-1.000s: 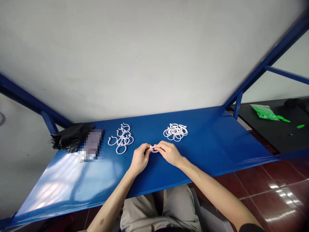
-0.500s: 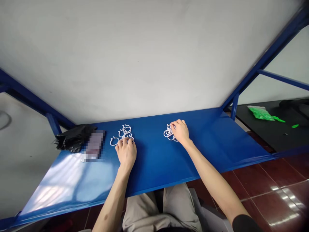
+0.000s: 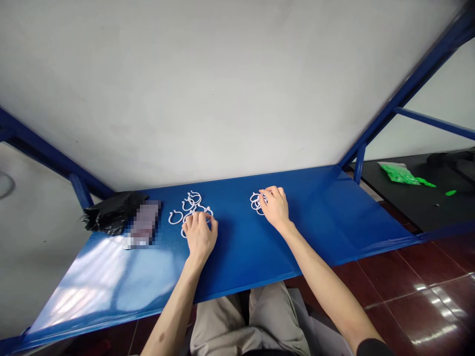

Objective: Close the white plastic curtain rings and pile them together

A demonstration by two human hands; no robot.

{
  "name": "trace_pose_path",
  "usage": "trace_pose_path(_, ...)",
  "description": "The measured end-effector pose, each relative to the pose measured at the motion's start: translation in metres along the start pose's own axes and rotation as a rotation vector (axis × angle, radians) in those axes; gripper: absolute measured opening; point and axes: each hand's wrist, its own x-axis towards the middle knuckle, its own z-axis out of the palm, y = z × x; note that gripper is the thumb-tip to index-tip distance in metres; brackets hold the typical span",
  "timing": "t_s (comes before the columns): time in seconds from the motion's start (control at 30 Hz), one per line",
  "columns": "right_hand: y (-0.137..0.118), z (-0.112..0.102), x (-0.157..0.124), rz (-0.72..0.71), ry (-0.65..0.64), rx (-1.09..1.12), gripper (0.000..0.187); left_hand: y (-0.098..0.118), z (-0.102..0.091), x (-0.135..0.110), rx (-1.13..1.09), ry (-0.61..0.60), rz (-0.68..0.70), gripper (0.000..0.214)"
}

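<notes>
Two heaps of white plastic rings lie on the blue table [image 3: 241, 252]. The left heap [image 3: 190, 203] holds open, unclipped rings; the right heap [image 3: 255, 201] holds closed ones. My left hand [image 3: 200, 236] lies palm down at the near edge of the left heap, fingers curled over a ring [image 3: 206, 211] and thumb pressed beside it. My right hand [image 3: 275, 206] rests on the right heap, covering most of it, with bent fingertips apart and touching the rings. Whether a ring sits under its palm is hidden.
A crumpled black plastic bag [image 3: 107, 211] and a blurred flat item [image 3: 143, 223] lie at the table's left end. Blue frame posts [image 3: 358, 160] stand at the back corners. To the right is a black table with green pieces [image 3: 399, 173]. A white wall backs the table.
A second ago both hands held one ring together at the table's middle. They then parted, left to the left heap, right to the right heap. Both have since shifted slightly.
</notes>
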Motion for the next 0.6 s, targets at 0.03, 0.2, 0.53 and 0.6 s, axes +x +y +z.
trace_pose_path(0.03, -0.007, 0.0, -0.003, -0.024, -0.009, 0.042, 0.025, 0.002, -0.001, 0.0, -0.055, -0.008, 0.012, 0.012)
trace_pose_path(0.2, -0.042, 0.009, -0.026, -0.127, -0.181, 0.37, 0.023, 0.009, -0.003, -0.005, -0.328, -0.054, 0.173, 0.008)
trace_pose_path(0.53, -0.057, 0.018, -0.047, 0.126, -0.432, 0.812, 0.017, 0.018, 0.005, -0.013, -0.426, -0.123, 0.539, 0.008)
trace_pose_path(0.6, -0.056, 0.019, -0.046, 0.153, -0.411, 0.829, 0.016, 0.018, 0.005, -0.014, -0.448, -0.117, 0.526, 0.009)
